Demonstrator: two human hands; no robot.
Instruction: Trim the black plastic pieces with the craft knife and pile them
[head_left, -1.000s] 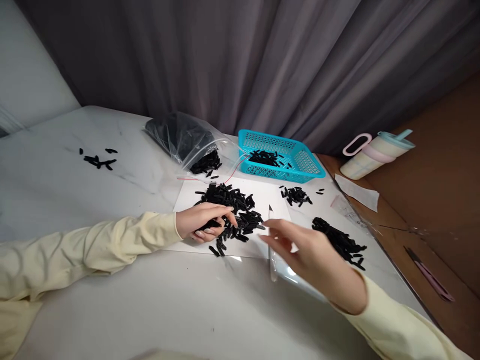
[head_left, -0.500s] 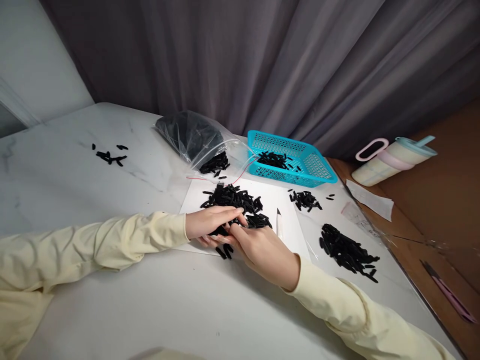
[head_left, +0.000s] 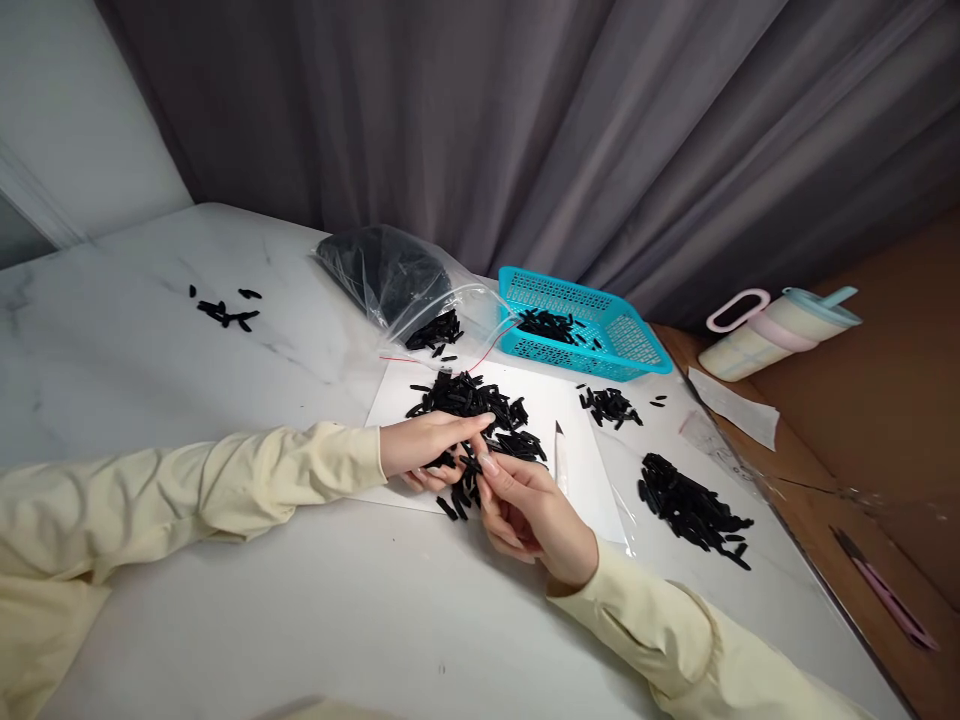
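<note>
My left hand (head_left: 433, 445) is curled over several small, long black pieces, some showing under its fingers; its thumb points right. My right hand (head_left: 536, 505) pinches thumb and forefinger by a small black piece (head_left: 471, 466) close to the left fingertips, its other fingers folded in. Both hands are above a white sheet (head_left: 592, 460) that bears a loose pile of the same black pieces (head_left: 469, 393). A few more pieces (head_left: 454, 503) lie below the hands at the sheet's front edge. The left palm is hidden.
Behind the sheet are a clear bag (head_left: 390, 275) of black pieces and a blue basket (head_left: 630, 335). Further piles lie at right (head_left: 690, 510) and far left (head_left: 225, 314). A pointed tool (head_left: 560, 460) rests on the sheet; a tumbler (head_left: 776, 335) and pink-handled tool (head_left: 892, 595) are right.
My right hand has drawn back to the right and down from the left hand, and its fingertips are now pinched. The left hand has barely moved. The view has shifted slightly.
</note>
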